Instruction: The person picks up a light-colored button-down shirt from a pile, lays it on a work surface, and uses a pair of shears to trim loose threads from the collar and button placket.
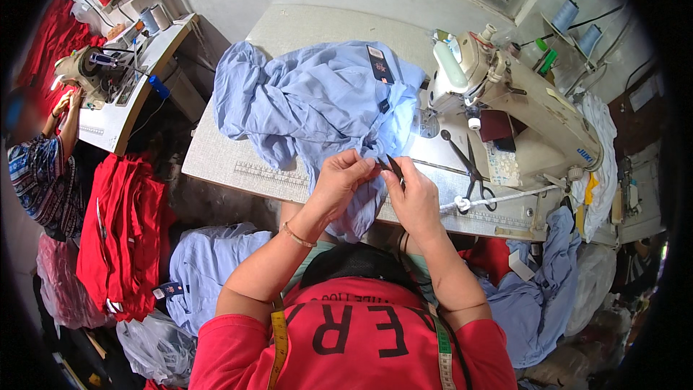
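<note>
A light blue shirt (pixel 310 101) lies bunched across the sewing table, with a dark hang tag (pixel 377 63) on it. At the near edge of the table, my left hand (pixel 339 184) is closed, pinching a bit of the shirt. My right hand (pixel 416 198) is closed around small black thread snips (pixel 395 167), their pointed blades beside the left fingertips. The exact spot of cloth between the hands is too small to make out. Part of the shirt hangs over the table edge below my hands.
Right of the shirt stands a sewing machine (pixel 516 123). Black scissors (pixel 473 177) lie before it, near a knotted white cord (pixel 462 204). Red garments (pixel 123 238) and more blue shirts (pixel 216 263) are piled at left. A co-worker's hands (pixel 66 105) are at another machine (pixel 83 72).
</note>
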